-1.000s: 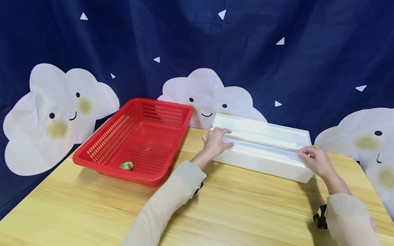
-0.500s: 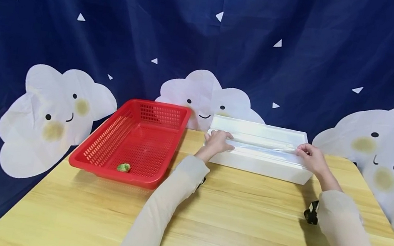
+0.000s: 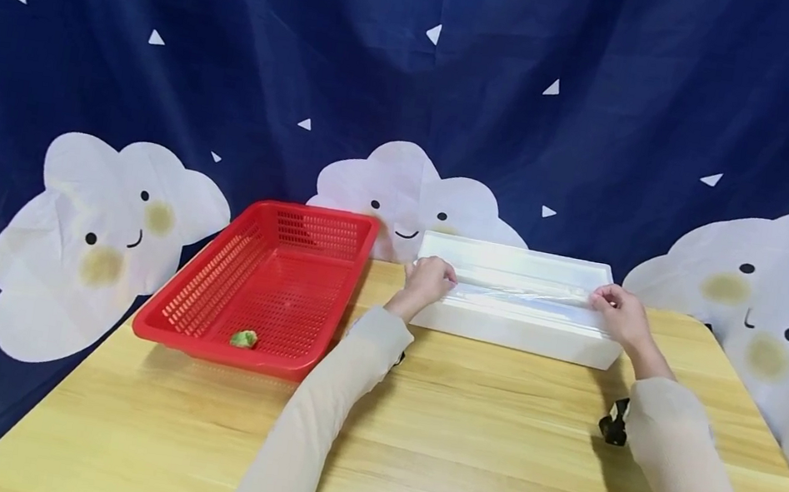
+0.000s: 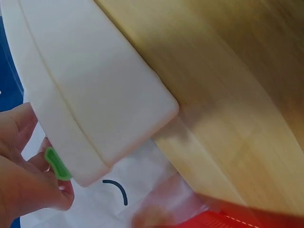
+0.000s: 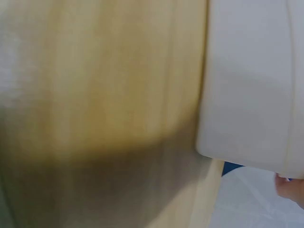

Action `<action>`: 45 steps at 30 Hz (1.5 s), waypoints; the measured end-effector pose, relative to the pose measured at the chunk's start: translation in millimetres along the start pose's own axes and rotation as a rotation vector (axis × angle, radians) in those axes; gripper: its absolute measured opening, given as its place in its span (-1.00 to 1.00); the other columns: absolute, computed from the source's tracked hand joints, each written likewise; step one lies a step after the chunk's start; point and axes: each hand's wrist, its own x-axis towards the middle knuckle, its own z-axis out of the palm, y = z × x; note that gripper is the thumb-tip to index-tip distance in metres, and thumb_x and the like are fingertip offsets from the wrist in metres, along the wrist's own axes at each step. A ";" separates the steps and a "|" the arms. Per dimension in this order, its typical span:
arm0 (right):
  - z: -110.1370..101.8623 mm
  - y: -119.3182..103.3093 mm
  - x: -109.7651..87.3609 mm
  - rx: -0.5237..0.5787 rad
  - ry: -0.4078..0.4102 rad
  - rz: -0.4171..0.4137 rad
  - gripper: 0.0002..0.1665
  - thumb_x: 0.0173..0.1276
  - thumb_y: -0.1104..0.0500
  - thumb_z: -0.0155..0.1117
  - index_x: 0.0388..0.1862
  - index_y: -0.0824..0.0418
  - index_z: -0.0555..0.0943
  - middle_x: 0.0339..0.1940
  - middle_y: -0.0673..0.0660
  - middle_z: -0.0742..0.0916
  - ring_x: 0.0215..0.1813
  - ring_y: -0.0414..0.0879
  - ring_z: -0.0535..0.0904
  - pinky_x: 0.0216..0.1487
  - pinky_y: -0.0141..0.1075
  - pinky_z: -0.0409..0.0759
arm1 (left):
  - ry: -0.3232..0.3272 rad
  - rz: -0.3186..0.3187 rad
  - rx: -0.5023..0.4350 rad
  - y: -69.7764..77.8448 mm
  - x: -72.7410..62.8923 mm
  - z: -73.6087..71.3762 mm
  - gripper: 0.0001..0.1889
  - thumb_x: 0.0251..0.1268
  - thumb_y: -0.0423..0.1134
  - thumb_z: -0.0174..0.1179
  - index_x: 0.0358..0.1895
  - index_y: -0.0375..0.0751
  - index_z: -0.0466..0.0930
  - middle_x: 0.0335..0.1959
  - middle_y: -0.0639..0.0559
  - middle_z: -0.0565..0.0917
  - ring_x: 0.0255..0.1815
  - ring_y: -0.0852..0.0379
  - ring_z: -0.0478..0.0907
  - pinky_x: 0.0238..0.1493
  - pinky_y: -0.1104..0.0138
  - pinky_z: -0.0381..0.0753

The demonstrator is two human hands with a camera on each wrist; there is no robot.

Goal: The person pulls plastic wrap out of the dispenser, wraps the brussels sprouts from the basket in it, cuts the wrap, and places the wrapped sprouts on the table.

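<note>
A long white cling film dispenser [image 3: 514, 334] stands at the back of the table, its lid [image 3: 514, 259] raised. Clear cling film [image 3: 509, 290] stretches across its top with slight creases. My left hand [image 3: 427, 280] pinches the film near the dispenser's left end. At the other end my right hand [image 3: 620, 313] pinches the film's right side between thumb and fingers. In the left wrist view, a small green piece [image 4: 58, 164] shows at the dispenser's end, beside the left fingers. Only a bit of the right hand [image 5: 290, 189] appears in the right wrist view; its fingertips are hidden.
A red perforated basket [image 3: 349, 298] stands left of the dispenser, with a small green vegetable piece [image 3: 243, 338] near its front. The wooden table [image 3: 458, 440] extends in front. A dark blue curtain [image 3: 362, 48] with clouds hangs behind.
My left fingers have drawn in from spread over the dispenser's edge to a pinch on the film. The right hand has lifted slightly, and the film now spans between both hands.
</note>
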 end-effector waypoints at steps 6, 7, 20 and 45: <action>5.8 -0.1 -1.1 0.034 0.074 -0.039 -0.78 0.33 0.24 0.10 -0.33 0.43 0.51 -0.52 0.06 0.54 -0.50 -0.39 0.30 -0.42 -0.50 0.26 | 0.025 0.054 0.006 -8.3 4.1 -3.8 -0.87 0.24 -0.14 0.15 -0.33 0.04 0.70 -0.21 0.20 0.68 -0.03 0.14 0.51 0.07 0.14 0.28; 6.1 -0.2 -1.4 0.036 0.078 -0.043 -0.79 0.33 0.24 0.10 -0.34 0.43 0.51 -0.54 0.03 0.54 -0.51 -0.40 0.30 -0.43 -0.51 0.26 | 0.023 0.064 -0.004 -9.1 4.6 -4.4 -0.87 0.25 -0.13 0.14 -0.33 0.03 0.69 -0.23 0.21 0.69 -0.04 0.16 0.52 0.07 0.14 0.29; 11.8 -1.8 1.3 0.145 -0.021 -0.113 -0.62 0.12 0.41 0.27 -0.10 0.56 0.42 -0.50 -0.03 0.62 -0.47 -0.51 0.39 -0.42 -0.65 0.35 | 0.063 0.130 -0.272 -22.2 10.0 -2.3 -0.82 0.35 -0.20 -0.01 -0.23 -0.11 0.60 -0.34 0.06 0.69 -0.22 0.18 0.58 -0.11 0.31 0.46; 2.0 -1.8 -2.6 0.031 0.092 -0.006 -0.71 0.35 0.18 0.09 -0.33 0.46 0.54 -0.57 -0.22 0.47 -0.46 -0.41 0.29 -0.39 -0.53 0.26 | 0.079 -0.032 -0.149 -33.6 10.0 -5.6 -0.86 0.16 -0.15 0.22 -0.28 -0.04 0.72 -0.17 0.10 0.68 0.04 0.07 0.46 0.15 0.05 0.16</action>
